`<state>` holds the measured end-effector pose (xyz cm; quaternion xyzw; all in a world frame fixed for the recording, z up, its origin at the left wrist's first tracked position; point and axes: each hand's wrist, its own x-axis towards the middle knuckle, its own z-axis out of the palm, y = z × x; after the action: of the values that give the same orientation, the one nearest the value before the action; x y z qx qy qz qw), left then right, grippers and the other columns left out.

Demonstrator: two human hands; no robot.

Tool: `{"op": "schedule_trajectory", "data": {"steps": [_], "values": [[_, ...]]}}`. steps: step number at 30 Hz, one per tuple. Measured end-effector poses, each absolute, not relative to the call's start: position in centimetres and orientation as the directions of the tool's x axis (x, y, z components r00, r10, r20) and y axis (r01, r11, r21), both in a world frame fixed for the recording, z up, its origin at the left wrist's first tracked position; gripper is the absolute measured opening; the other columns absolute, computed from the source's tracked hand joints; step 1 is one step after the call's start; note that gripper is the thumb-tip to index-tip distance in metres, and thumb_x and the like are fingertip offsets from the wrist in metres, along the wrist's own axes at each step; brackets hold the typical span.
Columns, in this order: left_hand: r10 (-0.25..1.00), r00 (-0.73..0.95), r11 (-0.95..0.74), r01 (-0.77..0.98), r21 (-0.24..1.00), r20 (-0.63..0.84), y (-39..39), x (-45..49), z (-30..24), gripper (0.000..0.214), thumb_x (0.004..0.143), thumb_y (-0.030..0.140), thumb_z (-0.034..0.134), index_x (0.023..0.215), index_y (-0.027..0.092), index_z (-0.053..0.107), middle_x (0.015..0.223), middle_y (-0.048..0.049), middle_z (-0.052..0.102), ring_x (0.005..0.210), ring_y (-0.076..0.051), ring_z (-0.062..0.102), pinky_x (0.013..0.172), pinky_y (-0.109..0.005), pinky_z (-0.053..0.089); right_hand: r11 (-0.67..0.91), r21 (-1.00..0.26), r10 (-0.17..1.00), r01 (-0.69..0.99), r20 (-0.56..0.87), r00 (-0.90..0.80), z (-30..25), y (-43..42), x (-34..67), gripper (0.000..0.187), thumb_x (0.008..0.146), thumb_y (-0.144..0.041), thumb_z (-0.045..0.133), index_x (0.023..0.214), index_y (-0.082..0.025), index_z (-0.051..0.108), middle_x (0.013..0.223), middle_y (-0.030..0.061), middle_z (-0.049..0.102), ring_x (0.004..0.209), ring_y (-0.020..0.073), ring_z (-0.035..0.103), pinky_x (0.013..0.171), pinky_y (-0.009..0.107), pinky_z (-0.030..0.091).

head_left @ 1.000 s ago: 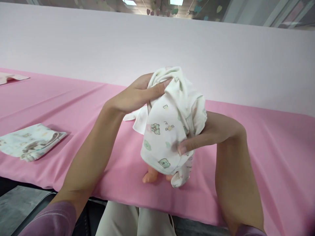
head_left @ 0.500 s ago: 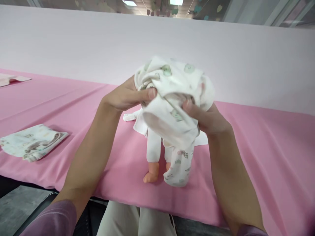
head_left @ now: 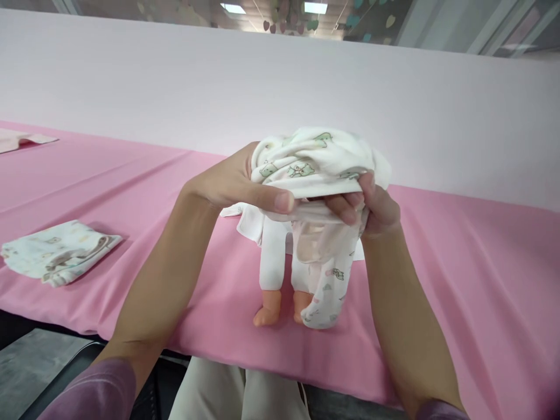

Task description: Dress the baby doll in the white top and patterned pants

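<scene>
The person's two hands hold up a bunched printed garment (head_left: 321, 157), white with green animal figures, in front of a doll (head_left: 272, 256) on the pink-covered surface (head_left: 223, 303).

The left hand (head_left: 238, 181) is partly closed around the left side of the garment. Its thumb lies across the lower front of the gathered cloth, pointing toward the middle, while the fingers go behind the fabric and are hidden. The right hand (head_left: 380, 210) is more tightly curled and grips the other side. Its thumb presses near the lower edge of the upper folds, and some fingertips show just below, at a gap between this edge and a pale band of cloth. How far the hidden fingers are bent cannot be seen.

The garment is raised over the doll's upper part, so the head and chest are out of sight. Below it, both legs show in white, ending in bare orange feet (head_left: 268, 309) that point toward the person. A printed tube of cloth (head_left: 330, 291) hangs down beneath the right hand, and its rounded lower end partly covers one foot. Behind the left hand, a white flap (head_left: 251, 224) lies beside the doll.

Well apart to the left, a folded printed cloth (head_left: 61, 251) lies near the front edge of the surface, and a pale pink cloth (head_left: 21, 140) lies farther back.
</scene>
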<state>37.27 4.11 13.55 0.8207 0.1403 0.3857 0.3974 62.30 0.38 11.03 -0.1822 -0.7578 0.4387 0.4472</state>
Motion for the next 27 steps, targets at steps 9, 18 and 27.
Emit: {"op": "schedule_trajectory", "data": {"steps": [9,18,27], "values": [[0.672,0.567,-0.543,-0.060,0.837,0.477,-0.3,37.8,13.0,0.046,0.083,0.065,0.081,0.094,0.021,0.075,0.091,-0.0054,0.077,0.106,-0.031,0.077,0.084,-0.037,0.066,0.545,-0.817,0.787,0.187,0.421,-0.452,14.4,-1.9,63.3,0.052,0.076,-0.054,0.091,0.112,-0.024,0.069,0.100,0.0023,0.074,0.112,0.0299,0.071,0.095,0.043,0.062],[0.870,0.224,-0.456,0.026,0.889,0.440,-6.8,38.7,9.2,0.035,0.089,0.045,0.077,0.112,0.019,0.073,0.099,-0.0067,0.078,0.100,-0.028,0.075,0.084,-0.037,0.063,0.611,-0.718,0.780,0.333,0.475,-0.408,15.0,-5.0,60.8,0.027,0.094,-0.041,0.076,0.114,-0.025,0.068,0.104,0.0004,0.073,0.102,0.0243,0.071,0.091,0.039,0.061],[0.990,0.102,-0.123,0.278,0.953,0.098,-14.0,37.4,-1.0,0.034,0.099,0.044,0.057,0.075,0.020,0.061,0.077,-0.0029,0.068,0.072,-0.020,0.063,0.067,-0.030,0.050,0.277,-0.781,0.907,0.560,0.020,-0.421,5.5,-10.6,58.3,0.013,0.096,-0.034,0.063,0.099,-0.025,0.054,0.085,-0.0027,0.066,0.071,0.0183,0.058,0.060,0.030,0.043]]}}
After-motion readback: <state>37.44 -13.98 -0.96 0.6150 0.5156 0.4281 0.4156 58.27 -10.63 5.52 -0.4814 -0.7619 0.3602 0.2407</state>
